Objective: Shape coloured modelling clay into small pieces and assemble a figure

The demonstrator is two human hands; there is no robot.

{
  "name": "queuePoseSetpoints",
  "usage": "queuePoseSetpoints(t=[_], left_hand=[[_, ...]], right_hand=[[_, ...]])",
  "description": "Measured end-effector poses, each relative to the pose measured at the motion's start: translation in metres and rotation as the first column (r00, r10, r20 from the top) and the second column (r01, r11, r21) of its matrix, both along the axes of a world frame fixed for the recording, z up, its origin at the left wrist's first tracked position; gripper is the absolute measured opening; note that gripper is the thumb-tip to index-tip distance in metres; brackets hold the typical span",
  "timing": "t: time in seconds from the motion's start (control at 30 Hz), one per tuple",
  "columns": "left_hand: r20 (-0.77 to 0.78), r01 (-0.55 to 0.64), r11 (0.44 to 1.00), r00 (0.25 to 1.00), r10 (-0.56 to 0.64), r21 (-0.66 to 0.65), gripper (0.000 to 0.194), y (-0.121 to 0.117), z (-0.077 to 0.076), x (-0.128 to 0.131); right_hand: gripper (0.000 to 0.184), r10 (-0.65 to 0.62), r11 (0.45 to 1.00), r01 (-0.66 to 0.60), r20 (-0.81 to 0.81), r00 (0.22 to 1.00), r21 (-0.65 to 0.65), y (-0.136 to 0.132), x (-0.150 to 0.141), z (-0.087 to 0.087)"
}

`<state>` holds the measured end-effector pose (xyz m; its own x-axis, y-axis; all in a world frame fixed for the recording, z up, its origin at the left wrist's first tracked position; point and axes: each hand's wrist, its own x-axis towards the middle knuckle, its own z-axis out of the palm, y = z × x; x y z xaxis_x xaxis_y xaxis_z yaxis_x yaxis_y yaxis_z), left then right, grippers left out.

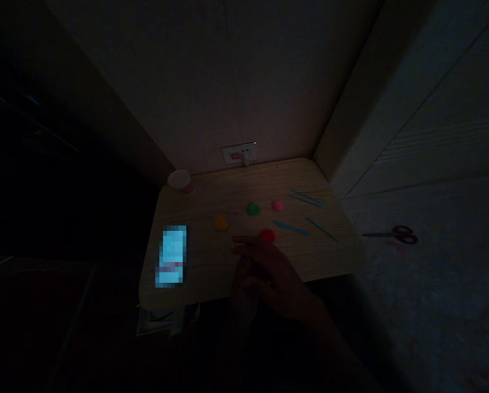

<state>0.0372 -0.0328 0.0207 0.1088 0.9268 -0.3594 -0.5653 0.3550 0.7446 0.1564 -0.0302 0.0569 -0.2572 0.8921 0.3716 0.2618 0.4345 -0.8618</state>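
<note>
In dim light my right hand (275, 267) lies across my left hand (243, 289) at the table's front edge. The right fingers are stretched out to the left. My left hand's fingers are mostly hidden beneath, and whether anything sits between the palms does not show. Just beyond the right knuckles is a red clay lump (268, 236), partly covered. Farther back lie a yellow-orange lump (221, 222), a green lump (253, 208) and a pink lump (278, 206). To their right are a blue flat modelling tool (291, 228) and several thin blue sticks (322, 229).
A lit phone (171, 256) rests on the wooden table (203, 273) at left, its screen blurred. At the back left corner stands a paper cup (182, 182). A wall socket (239, 154) holds a plug. Scissors (392, 234) lie on a pale surface right of the table.
</note>
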Motion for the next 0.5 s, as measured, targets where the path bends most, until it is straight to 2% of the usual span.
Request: queuePoseSetpoints(t=[0.07, 0.17, 0.27, 0.33, 0.4, 0.5], left_hand=[[0.132, 0.081, 0.995, 0.989, -0.073, -0.055, 0.050, 0.001, 0.004, -0.005], [0.281, 0.183, 0.978, 0.948, -0.150, -0.096, 0.065, 0.004, 0.013, -0.011], [0.248, 0.162, 0.985, 0.959, -0.140, -0.068, 0.066, 0.004, 0.018, -0.014], [0.210, 0.158, 0.986, 0.967, -0.144, -0.047, 0.061, 0.002, 0.017, -0.013], [0.176, 0.194, 0.981, 0.966, -0.189, -0.011, 0.055, -0.001, 0.013, -0.009], [0.141, 0.264, 0.964, 0.953, -0.267, 0.038, 0.055, 0.002, 0.002, 0.000]], right_hand=[[0.052, -0.021, 0.997, 0.014, 0.106, 0.994, 0.071, 0.003, 0.003, -0.004], [0.053, -0.126, 0.981, 0.090, 0.207, 0.970, 0.174, 0.008, 0.002, -0.012], [0.034, -0.204, 0.956, 0.147, 0.216, 0.955, 0.255, 0.014, -0.001, -0.020], [0.021, -0.252, 0.939, 0.205, 0.143, 0.957, 0.277, 0.018, -0.001, -0.023], [0.023, -0.319, 0.921, 0.310, 0.001, 0.948, 0.237, 0.022, 0.004, -0.024], [0.031, -0.439, 0.870, 0.470, -0.204, 0.875, 0.146, 0.025, 0.014, -0.020]])
